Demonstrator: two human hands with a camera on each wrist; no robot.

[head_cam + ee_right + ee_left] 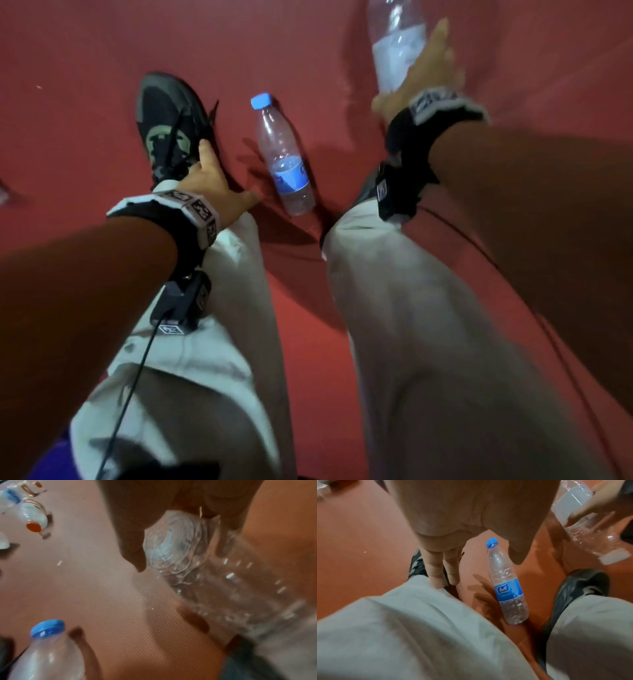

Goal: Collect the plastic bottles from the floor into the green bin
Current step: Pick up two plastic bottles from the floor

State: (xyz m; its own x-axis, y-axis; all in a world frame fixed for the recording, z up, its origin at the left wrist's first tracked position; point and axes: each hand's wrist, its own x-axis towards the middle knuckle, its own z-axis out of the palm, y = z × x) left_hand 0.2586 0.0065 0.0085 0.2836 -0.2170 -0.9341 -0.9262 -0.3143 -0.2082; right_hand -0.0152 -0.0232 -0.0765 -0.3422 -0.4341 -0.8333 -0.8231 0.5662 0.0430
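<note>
Seen from the head camera, the two legs in pale grey trousers (212,335) fill the near field, from 6 o'clock up toward the centre. Between the shins, on the red textured floor (68,85), lies the blue-capped bottle (284,157), clear with a blue label, its cap pointing to about 11 o'clock and its base toward 5 o'clock. It touches neither hand.

The left hand (212,181) hangs just at 9 o'clock of that bottle, near but apart from it, over the trouser cuff and the dark shoe (168,126). Its fingers (435,568) are straight and loosely spread, pointing down at the floor, and it holds nothing; the thumb reaches toward the bottle's lower half.

Farther out, at about 1 o'clock, the right hand (421,75) grips the clear bottle (397,44), a crumpled one with a whitish label, lifted off the floor. The fingers and thumb wrap its body from the right side, and the right forearm stretches forward and up from 3 o'clock. The wrist view shows the bottle's base (175,543) clamped between thumb and fingers.

Farthest, at 10 o'clock of the right-wrist view, an orange-capped bottle (32,516) lies on the floor among other blurred litter.
</note>
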